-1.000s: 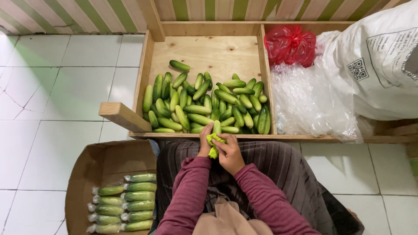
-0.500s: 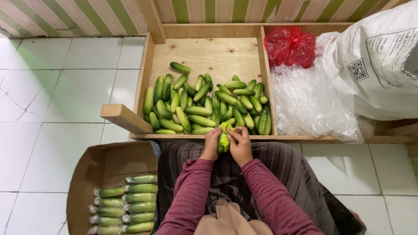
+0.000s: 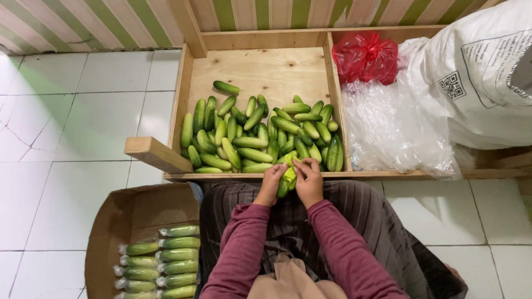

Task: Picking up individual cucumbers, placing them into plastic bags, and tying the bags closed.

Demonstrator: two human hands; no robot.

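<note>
Head view: both hands meet just in front of the wooden crate point(image 3: 260, 69). The left hand point(image 3: 271, 185) and right hand point(image 3: 308, 182) are closed on one cucumber point(image 3: 287, 180), held upright between them, seemingly in clear wrap. The step looks like wrapping; next, a firm twist should seal it. Loose cucumbers point(image 3: 255, 138) fill the crate; wrapped ones point(image 3: 160, 260) lie in the cardboard box point(image 3: 119, 213).
</note>
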